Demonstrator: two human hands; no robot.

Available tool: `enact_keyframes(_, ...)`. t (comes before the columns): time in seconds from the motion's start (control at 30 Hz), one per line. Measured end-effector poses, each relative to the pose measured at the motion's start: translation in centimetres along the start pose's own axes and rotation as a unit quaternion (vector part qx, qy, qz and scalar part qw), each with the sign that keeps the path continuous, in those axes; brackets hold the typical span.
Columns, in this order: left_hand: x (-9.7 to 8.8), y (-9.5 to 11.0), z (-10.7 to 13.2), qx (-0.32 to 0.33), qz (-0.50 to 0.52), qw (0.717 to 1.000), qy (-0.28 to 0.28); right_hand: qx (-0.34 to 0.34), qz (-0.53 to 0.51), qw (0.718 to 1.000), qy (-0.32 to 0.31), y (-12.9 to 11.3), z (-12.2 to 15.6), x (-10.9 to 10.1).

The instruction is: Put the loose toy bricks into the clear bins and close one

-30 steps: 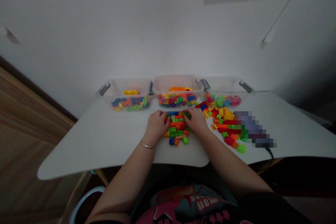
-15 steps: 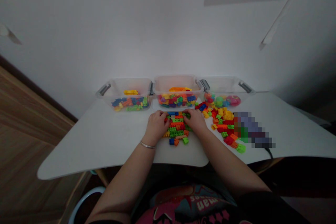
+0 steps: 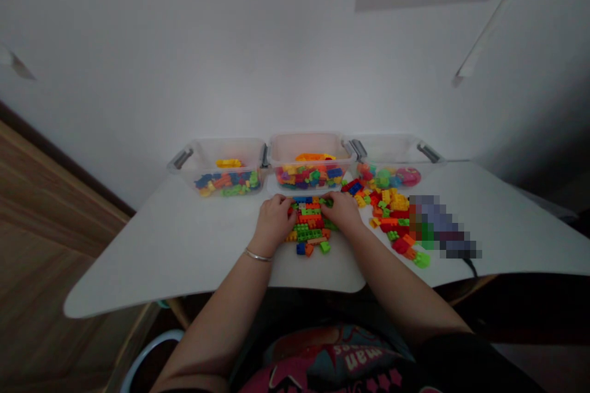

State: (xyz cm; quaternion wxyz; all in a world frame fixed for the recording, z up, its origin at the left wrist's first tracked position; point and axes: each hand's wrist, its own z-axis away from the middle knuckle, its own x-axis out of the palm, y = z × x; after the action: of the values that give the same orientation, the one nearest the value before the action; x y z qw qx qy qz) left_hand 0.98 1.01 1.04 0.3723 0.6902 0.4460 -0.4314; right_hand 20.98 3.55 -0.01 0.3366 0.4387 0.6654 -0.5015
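A slab of joined plastic bricks (image 3: 310, 221), orange, green, red and blue, lies on the white table (image 3: 193, 245) in front of me. My left hand (image 3: 273, 221), with a thin bracelet at the wrist, is curled against the slab's left side. My right hand (image 3: 342, 212) is curled against its right side, fingers bent over the top edge. Both hands grip the slab between them. A few loose bricks (image 3: 313, 249) lie just below it.
Three clear bins stand at the back: left bin (image 3: 221, 156), middle bin (image 3: 311, 150), right bin (image 3: 396, 153), each holding coloured bricks. A heap of loose bricks (image 3: 391, 212) spreads right of my hands, beside a blurred patch. The table's front edge curves near my body.
Both hands stay on the brick slab. My right hand's fingers have shifted slightly along the slab's upper right edge; the view has drifted a little.
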Motion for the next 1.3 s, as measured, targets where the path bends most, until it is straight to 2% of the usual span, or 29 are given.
enact_keyframes(0.13,0.1,0.0,-0.1,0.002,0.003,1.000,0.001,-0.006,-0.004,1.000,0.001,0.1,0.2,-0.1)
enact_keyframes(0.23,0.1,-0.1,-0.1,0.002,0.004,1.000,0.002,-0.024,-0.022,0.999,0.025,0.1,0.5,-0.2)
enact_keyframes(0.43,0.2,-0.2,-0.1,0.007,0.003,1.000,0.004,-0.055,-0.103,0.983,0.140,0.1,0.6,-0.7)
enact_keyframes(0.63,0.1,-0.1,0.0,0.004,0.000,1.000,0.003,-0.126,-0.139,0.962,0.199,0.2,0.5,-1.8)
enact_keyframes(0.77,0.0,-0.1,0.0,0.004,-0.001,1.000,0.000,-0.122,-0.155,0.941,0.275,0.0,0.4,-3.2)
enact_keyframes(0.83,0.0,-0.1,-0.1,0.004,0.001,1.000,-0.003,-0.108,-0.162,0.936,0.293,-0.1,0.0,-4.0)
enact_keyframes(0.97,0.1,-0.2,-0.1,-0.001,0.003,1.000,-0.006,-0.091,-0.184,0.929,0.307,-0.5,-1.8,-5.4)
enact_keyframes(1.13,0.2,-0.2,-0.1,0.002,0.006,1.000,-0.002,-0.091,-0.202,0.922,0.319,-1.9,-5.8,-6.9)
enact_keyframes(1.3,0.1,-0.2,0.0,0.005,0.003,1.000,0.001,-0.095,-0.153,0.939,0.292,-3.3,-9.0,-7.8)
